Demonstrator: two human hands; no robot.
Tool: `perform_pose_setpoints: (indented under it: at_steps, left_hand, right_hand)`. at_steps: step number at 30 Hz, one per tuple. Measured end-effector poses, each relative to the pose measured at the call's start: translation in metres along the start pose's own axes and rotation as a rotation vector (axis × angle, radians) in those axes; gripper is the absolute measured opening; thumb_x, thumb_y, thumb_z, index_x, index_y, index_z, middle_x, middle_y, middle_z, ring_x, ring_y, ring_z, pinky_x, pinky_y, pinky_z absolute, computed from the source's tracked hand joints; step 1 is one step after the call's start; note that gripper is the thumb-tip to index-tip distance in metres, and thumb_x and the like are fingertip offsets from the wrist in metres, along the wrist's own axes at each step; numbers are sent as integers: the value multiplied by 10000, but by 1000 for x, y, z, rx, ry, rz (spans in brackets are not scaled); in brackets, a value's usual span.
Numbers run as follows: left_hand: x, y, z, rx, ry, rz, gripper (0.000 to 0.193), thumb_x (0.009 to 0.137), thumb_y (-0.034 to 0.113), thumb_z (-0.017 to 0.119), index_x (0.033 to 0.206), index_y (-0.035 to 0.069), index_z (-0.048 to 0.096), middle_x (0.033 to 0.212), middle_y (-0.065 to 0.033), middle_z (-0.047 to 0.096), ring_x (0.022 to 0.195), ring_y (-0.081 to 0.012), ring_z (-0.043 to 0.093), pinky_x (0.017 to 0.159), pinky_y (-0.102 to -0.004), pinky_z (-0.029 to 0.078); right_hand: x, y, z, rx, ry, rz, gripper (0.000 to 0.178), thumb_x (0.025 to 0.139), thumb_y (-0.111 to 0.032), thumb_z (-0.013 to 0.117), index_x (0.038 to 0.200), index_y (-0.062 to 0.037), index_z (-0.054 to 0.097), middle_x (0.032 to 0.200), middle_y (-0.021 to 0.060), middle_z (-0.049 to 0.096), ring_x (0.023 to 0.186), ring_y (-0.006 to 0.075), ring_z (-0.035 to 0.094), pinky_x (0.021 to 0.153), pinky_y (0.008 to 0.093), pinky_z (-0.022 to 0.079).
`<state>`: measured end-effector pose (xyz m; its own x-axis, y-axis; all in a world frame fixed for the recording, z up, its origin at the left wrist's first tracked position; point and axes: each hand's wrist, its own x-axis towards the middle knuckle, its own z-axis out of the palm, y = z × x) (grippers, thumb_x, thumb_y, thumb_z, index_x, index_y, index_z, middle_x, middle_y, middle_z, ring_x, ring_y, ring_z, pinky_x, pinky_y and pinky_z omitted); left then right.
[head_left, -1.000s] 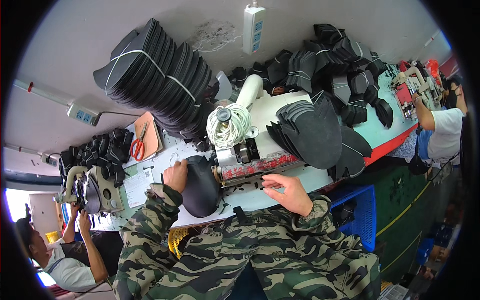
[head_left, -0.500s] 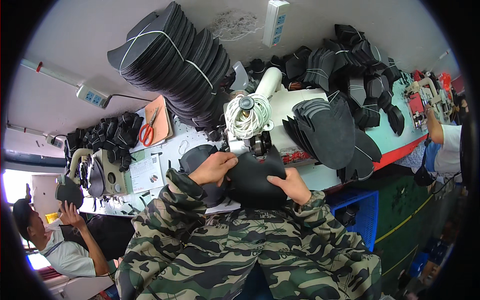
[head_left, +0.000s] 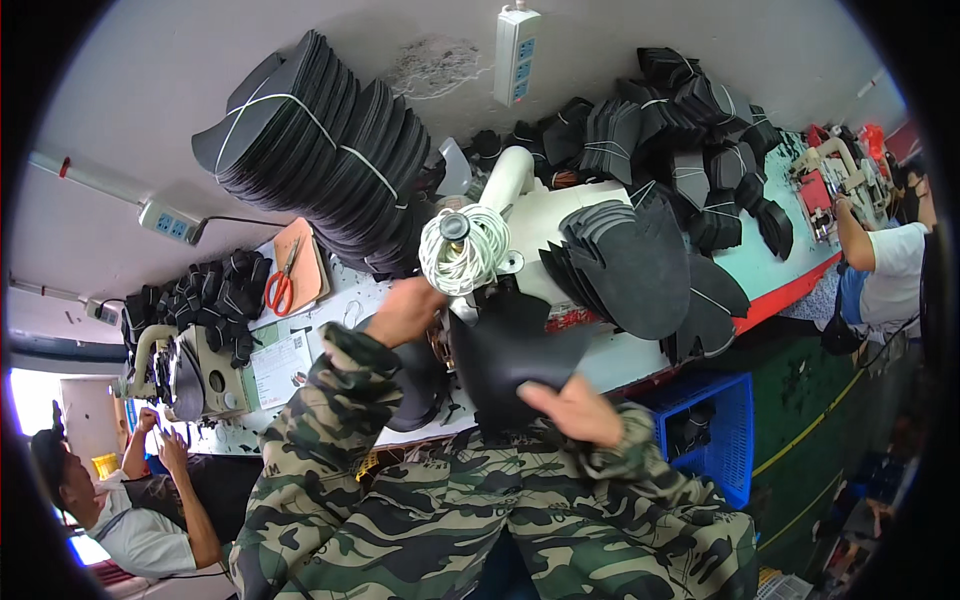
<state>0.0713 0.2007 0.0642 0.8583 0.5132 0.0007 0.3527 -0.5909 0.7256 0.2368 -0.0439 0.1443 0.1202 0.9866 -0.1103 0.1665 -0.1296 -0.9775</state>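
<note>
My right hand [head_left: 575, 410] grips the near right edge of a curved, smooth black sheet piece [head_left: 515, 360], thumb on top and fingers hidden beneath. The far end of that piece sits at the front of a cream-white bench machine [head_left: 510, 180]. A coil of white cord [head_left: 465, 250] rests on top of the machine. My left hand [head_left: 405, 312] is off the piece, at the machine's left side; its fingertips are smeared by motion and partly hidden. Below it on the table lie more black pieces [head_left: 415, 390].
Tall tied stacks of black pieces [head_left: 330, 150] rise at the back left. A loose fan of them [head_left: 640, 265] lies right of the machine. Orange-handled scissors [head_left: 282, 285] lie at left. A blue crate [head_left: 735, 440] stands below the table. Co-workers sit on both sides.
My left hand has let go of the black piece and moved up and left to the machine's side. My right hand still holds the piece, now a little lower. The co-worker at left has lowered a black piece.
</note>
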Motion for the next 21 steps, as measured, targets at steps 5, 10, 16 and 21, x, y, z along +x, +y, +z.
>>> perform_pose_setpoints:
  at_steps: [5, 10, 16, 21]
  left_hand:
    - [-73, -46, -32, 837, -521, -527, 428, 811, 421, 636, 1091, 99, 603, 899, -178, 669, 869, -345, 652, 768, -454, 508]
    - [-102, -66, -16, 731, -223, -472, 376, 793, 340, 684, 1049, 87, 572, 859, -162, 667, 786, -364, 653, 684, -463, 512]
    - [-79, 7, -44, 525, -428, -290, 324, 798, 200, 689, 1071, 32, 641, 830, -146, 676, 671, -297, 649, 629, -394, 519]
    - [-59, 82, -55, -667, -645, -254, 287, 920, 126, 579, 1136, -63, 576, 797, -61, 655, 540, -104, 595, 505, -290, 475]
  right_hand:
    - [-28, -19, -85, -265, 913, -253, 282, 897, -55, 501, 1149, 35, 590, 1174, 190, 590, 1100, 310, 568, 954, 369, 417]
    - [12, 54, -78, -1003, 562, -115, 421, 787, -152, 670, 1173, -20, 569, 1175, 159, 561, 1113, 339, 501, 933, 453, 385]
    - [20, 30, -43, -850, 451, -297, 455, 681, -161, 718, 1088, -32, 560, 1089, 138, 582, 973, 308, 541, 827, 416, 391]
    - [19, 48, -4, 331, -266, 30, 626, 809, -147, 719, 1340, 21, 434, 1297, 140, 551, 1158, 232, 546, 990, 351, 414]
